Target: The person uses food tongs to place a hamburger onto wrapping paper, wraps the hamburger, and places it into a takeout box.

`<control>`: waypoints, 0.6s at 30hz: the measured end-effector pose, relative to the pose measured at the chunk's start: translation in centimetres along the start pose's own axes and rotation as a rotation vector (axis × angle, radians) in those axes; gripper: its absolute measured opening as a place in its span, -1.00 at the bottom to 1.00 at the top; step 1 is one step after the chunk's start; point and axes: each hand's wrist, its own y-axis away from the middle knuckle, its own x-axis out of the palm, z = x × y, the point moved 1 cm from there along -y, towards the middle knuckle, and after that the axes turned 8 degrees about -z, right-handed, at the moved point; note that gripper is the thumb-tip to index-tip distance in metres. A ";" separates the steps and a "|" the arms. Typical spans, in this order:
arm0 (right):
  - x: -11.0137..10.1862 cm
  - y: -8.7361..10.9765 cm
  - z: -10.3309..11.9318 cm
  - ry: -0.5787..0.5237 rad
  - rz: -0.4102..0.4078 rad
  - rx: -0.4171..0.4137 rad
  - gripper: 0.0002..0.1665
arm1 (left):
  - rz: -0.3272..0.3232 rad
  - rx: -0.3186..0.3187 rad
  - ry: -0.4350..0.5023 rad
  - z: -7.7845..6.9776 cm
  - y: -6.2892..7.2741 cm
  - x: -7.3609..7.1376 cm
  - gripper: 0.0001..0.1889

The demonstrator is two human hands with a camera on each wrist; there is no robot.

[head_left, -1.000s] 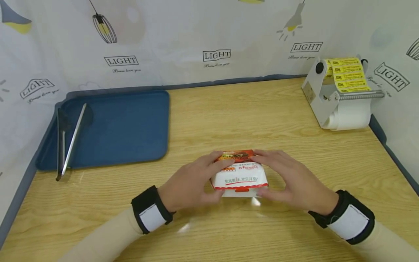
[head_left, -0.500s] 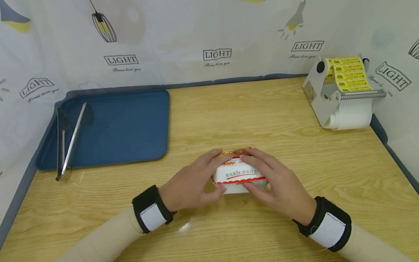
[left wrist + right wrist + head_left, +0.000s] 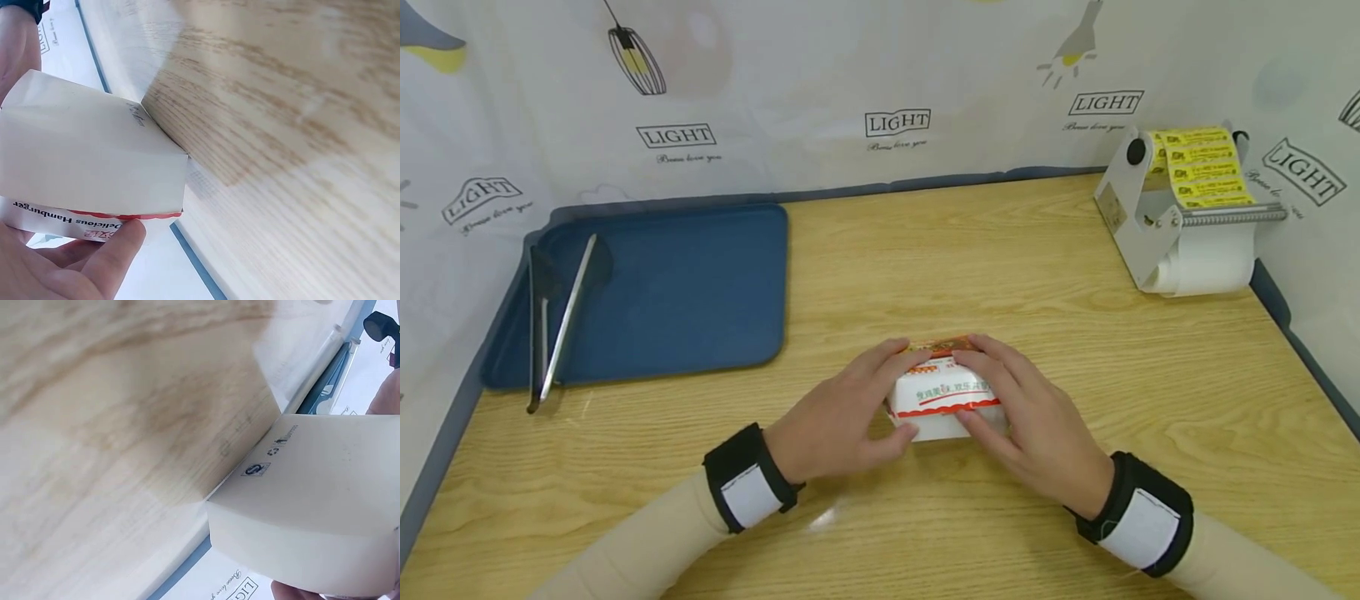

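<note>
A small white and red burger box (image 3: 943, 396), its lid down, sits on the table between my two hands. My left hand (image 3: 842, 417) holds it by the left side, fingers on the lid and thumb at the front left corner. Over the right part of the lid lie the fingers of my right hand (image 3: 1048, 429), its thumb at the middle of the lid's red front edge. The left wrist view shows the box's plain white side (image 3: 94, 150) and a fingertip on the printed lid. Printed marks show on another white side (image 3: 325, 481) in the right wrist view.
A blue tray (image 3: 700, 283) lies at the back left, with metal tongs (image 3: 568, 321) across its left part. At the back right stands a label dispenser (image 3: 1138, 225) with a roll of yellow stickers (image 3: 1210, 167). A printed cloth (image 3: 790, 100) hangs behind the wooden table (image 3: 925, 267).
My right hand has moved left and come closer round the box, its thumb now at the front edge. The red tab seen there before is now covered. The left hand has barely moved.
</note>
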 end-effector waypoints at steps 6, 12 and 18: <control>0.1 0.0 0.1 0.010 -0.015 0.001 -0.35 | -0.001 -0.007 0.001 -0.1 -0.1 0.0 -0.22; 0.2 0.0 0.2 0.021 -0.030 -0.008 -0.32 | 0.000 -0.010 0.013 -0.1 -0.1 0.1 -0.20; 0.2 0.1 0.1 0.024 -0.014 0.009 -0.36 | -0.005 0.006 0.018 0.1 0.0 0.2 -0.24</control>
